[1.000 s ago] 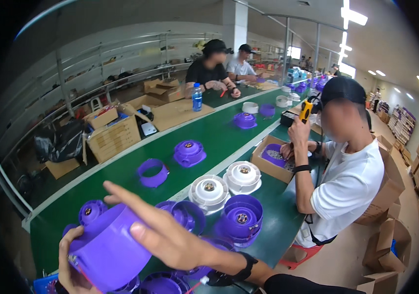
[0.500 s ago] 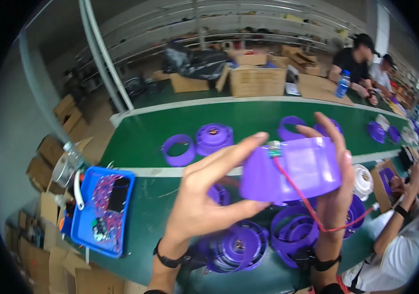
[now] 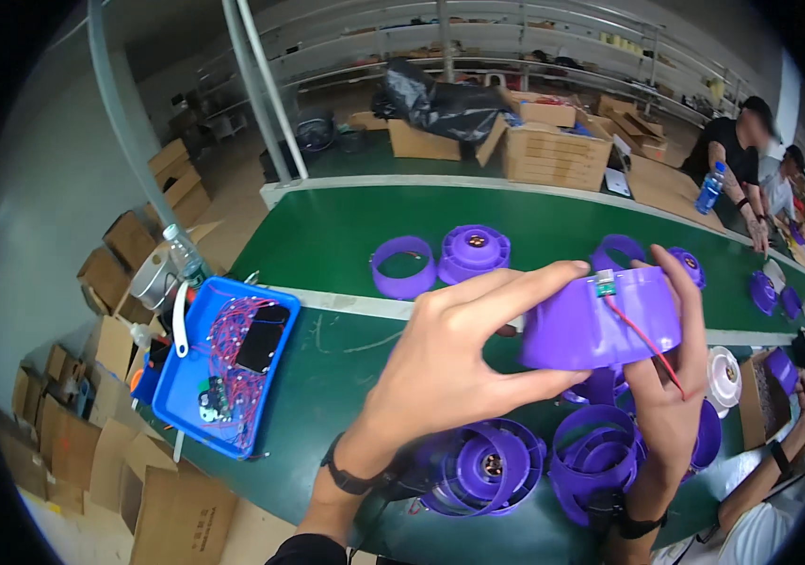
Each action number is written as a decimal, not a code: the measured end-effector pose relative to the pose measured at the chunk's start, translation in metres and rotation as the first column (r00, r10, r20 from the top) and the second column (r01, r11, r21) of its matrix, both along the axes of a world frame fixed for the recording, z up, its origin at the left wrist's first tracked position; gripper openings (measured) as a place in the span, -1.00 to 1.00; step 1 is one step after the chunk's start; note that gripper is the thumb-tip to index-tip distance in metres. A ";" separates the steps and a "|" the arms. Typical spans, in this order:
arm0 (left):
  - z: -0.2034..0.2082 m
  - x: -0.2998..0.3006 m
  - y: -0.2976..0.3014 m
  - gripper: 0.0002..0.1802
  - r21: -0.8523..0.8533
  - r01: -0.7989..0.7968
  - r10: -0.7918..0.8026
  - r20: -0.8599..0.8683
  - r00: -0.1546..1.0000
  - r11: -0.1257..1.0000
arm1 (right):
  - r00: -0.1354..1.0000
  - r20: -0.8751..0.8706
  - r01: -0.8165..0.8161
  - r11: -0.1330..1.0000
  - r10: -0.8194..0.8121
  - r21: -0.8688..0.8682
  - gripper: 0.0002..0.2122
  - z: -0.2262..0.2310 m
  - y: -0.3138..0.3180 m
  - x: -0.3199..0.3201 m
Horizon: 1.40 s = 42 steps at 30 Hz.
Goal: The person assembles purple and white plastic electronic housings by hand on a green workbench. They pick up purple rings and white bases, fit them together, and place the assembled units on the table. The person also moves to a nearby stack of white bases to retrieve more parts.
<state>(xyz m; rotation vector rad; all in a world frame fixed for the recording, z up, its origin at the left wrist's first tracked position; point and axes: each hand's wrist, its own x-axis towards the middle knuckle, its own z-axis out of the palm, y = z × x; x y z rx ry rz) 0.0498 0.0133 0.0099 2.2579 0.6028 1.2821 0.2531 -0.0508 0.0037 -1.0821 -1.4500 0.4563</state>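
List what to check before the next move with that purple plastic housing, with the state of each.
1. Purple plastic housing held by both hands: ok, left hand and right hand grip it.
2. Housing clear of the green belt: ok, lifted.
3. Small green circuit board at the top edge: ok, in view.
4. Red wire free of snags: cannot tell, it runs under the right hand.
5. Blue plastic tray of wired parts within sight: ok.

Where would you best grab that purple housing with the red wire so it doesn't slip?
Probably by its smooth curved side walls, one hand from each side, as the left hand and right hand do now. Keep clear of the top edge of the purple housing, where the small connector and red wire sit.
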 end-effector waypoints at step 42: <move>-0.006 -0.016 -0.009 0.73 -0.044 0.376 -0.367 0.133 0.921 0.926 | 0.879 0.344 -0.452 0.806 0.330 0.382 0.02 -0.007 -0.005 0.000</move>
